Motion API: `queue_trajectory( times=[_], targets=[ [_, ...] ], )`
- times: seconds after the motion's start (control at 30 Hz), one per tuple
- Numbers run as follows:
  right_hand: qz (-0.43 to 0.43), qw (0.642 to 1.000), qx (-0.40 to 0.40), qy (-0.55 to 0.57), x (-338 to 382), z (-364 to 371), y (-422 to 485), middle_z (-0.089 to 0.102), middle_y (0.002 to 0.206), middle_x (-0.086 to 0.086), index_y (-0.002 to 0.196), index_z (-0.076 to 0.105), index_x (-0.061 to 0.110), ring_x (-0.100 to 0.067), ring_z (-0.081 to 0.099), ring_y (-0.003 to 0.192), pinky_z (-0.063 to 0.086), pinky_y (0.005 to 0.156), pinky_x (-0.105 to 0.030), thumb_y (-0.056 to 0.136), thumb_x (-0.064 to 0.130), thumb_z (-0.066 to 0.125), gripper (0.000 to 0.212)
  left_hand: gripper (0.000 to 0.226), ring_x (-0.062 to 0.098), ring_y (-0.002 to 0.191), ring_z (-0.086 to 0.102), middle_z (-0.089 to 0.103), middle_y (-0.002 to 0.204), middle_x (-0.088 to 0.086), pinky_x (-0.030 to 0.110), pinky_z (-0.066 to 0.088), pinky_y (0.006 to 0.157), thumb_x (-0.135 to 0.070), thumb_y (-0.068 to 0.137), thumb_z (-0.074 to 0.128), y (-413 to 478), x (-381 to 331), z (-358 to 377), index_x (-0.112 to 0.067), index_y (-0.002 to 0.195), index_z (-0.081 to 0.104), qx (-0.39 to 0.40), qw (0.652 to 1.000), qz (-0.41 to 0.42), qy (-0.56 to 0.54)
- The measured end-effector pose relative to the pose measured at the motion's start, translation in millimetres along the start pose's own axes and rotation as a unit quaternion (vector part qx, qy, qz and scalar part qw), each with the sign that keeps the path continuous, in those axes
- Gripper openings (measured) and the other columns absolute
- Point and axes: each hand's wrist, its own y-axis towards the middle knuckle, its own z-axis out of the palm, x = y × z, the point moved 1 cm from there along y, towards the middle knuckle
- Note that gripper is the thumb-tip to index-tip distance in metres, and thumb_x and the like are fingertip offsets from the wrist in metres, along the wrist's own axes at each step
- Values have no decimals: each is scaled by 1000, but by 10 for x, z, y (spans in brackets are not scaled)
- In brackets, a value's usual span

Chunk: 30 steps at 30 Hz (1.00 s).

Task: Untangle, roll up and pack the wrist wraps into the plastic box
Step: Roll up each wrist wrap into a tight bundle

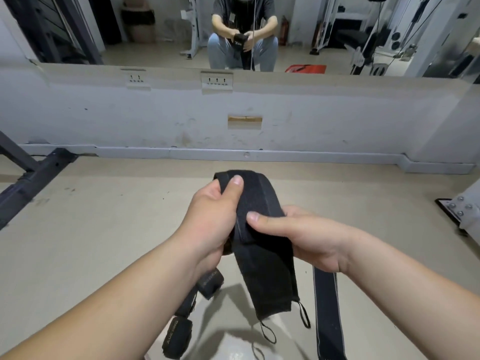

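Both hands hold one bundle of black wrist wraps (259, 222) in front of me, above the floor. My left hand (210, 219) grips the bundle's upper left side, thumb pressed on top. My right hand (298, 237) holds the right side, thumb across the fabric. The wraps' lower ends hang down with thin thumb loops (268, 332) dangling. Below, rolled black wraps (209, 281) with printed lettering lie partly under my left forearm. A flat black strap (327, 313) lies to the right. A pale, glossy surface (233, 354) at the bottom edge may be the plastic box; I cannot tell.
A beige floor runs to a low white wall with sockets (217, 81) and a mirror (181, 29) above it. A dark metal rack foot (33, 178) crosses the left side. A bolted white equipment base (465, 211) stands at the right edge.
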Motion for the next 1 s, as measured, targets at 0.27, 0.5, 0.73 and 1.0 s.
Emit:
queue_trajectory(
  times=[0.27, 0.5, 0.73, 1.0],
  targets=[
    [-90, 993, -76, 28, -92, 167, 140, 78, 121, -8, 125, 72, 11, -26, 74, 116, 60, 95, -32, 103, 10, 65, 24, 57, 26, 113, 76, 78, 120, 12, 45, 53, 107, -55, 108, 45, 29, -155, -112, -9, 132, 69, 65, 992, -66, -85],
    [-107, 961, -190, 173, 118, -53, 201, 74, 97, -10, 117, 69, 10, -22, 74, 83, 63, 69, -33, 107, 9, 56, 17, 44, 27, 100, 76, 78, 118, 18, 35, 60, 86, -45, 103, 60, -183, 137, 65, -9, 124, 73, 214, 960, -172, 61],
    [-51, 923, -215, 315, 213, -383, 135, 76, 96, -9, 116, 72, 8, -21, 76, 76, 64, 68, -34, 107, 28, 58, 26, 14, 21, 94, 78, 82, 107, 9, 32, 62, 82, -14, 102, 66, -253, 287, 68, -9, 111, 76, 249, 949, -126, 144],
    [71, 959, -27, 273, 105, -194, 172, 69, 135, -21, 139, 66, 5, -37, 71, 118, 54, 104, -47, 99, 68, 49, 77, 23, 25, 114, 75, 80, 118, 7, 40, 57, 103, -17, 106, 60, -83, 131, 66, -12, 124, 74, 150, 986, -21, 63]
  ],
)
